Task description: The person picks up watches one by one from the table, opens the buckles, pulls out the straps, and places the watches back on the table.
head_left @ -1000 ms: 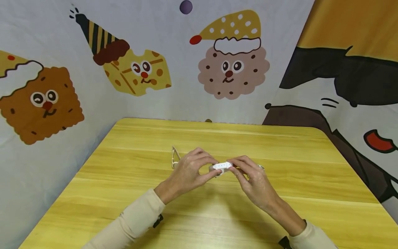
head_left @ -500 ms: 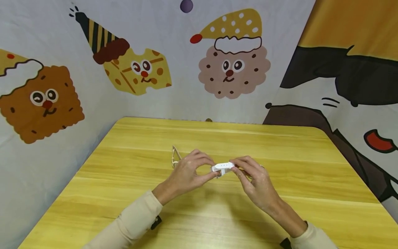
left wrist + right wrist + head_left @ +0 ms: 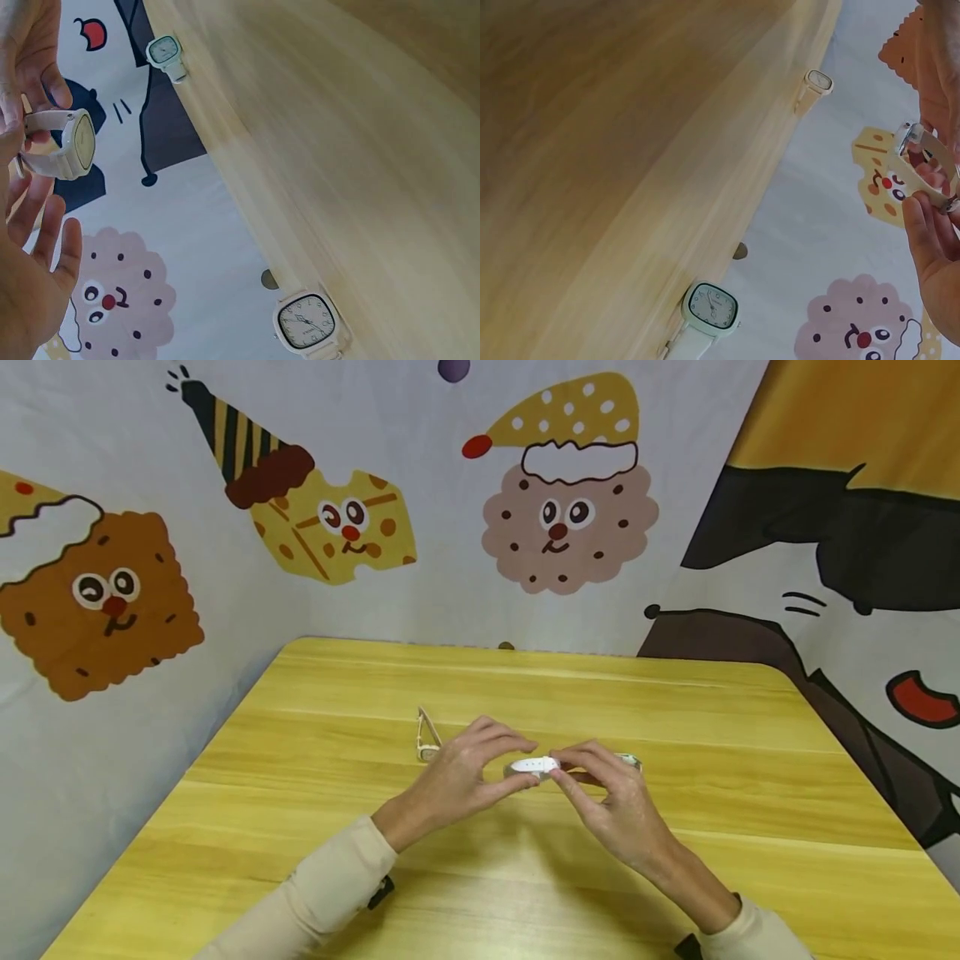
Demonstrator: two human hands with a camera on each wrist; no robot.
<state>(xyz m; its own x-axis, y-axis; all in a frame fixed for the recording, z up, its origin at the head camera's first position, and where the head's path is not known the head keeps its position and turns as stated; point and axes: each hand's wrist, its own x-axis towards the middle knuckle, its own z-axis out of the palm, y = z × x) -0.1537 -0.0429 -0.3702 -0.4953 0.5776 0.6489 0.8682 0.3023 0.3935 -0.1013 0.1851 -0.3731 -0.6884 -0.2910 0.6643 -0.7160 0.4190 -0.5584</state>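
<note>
Above the middle of the table, my right hand (image 3: 618,793) pinches the white strap of a wristwatch (image 3: 534,766) between thumb and fingers. The strap is looped round, and in the left wrist view the watch's round-edged case (image 3: 84,145) faces away from the hands. My left hand (image 3: 457,777) is at the other side of the loop, thumb by the strap, with its fingers (image 3: 51,232) spread and raised off it. Beyond the left hand stands a cream watch (image 3: 429,752). A pale green watch (image 3: 711,306) stands beyond the right hand, partly hidden by it in the head view.
The wood-grain table (image 3: 300,860) extends on every side of the hands. Printed cloth with cartoon figures (image 3: 558,531) hangs behind it and along the left and right sides.
My left fingers have come up off the strap and spread from the thumb. My right hand keeps its pinch, and the watch has dipped slightly. More of the cream and green watches shows.
</note>
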